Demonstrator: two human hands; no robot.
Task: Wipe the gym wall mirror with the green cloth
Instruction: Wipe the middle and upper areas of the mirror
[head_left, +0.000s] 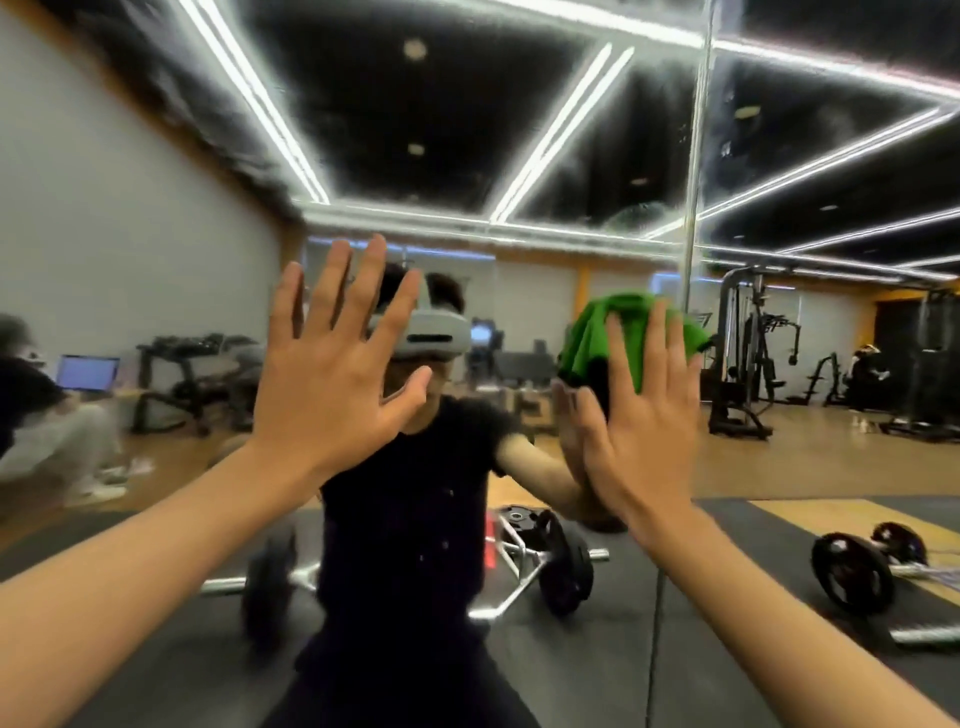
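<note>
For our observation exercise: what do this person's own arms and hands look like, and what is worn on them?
Both forearms are bare to the picture's edge. The left hand and right hand wear no gloves; no rings, watch or bands show. The mirror reflects a black short-sleeved shirt.

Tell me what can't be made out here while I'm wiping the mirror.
Head view: much of the green cloth is covered by the right hand pressing it.
Head view: whether the left hand touches the mirror cannot be told; its palm faces away.
Head view: the laptop screen at the left is blurred, too small to read.
Head view: the mirror's outer edges run past the frame.
</note>
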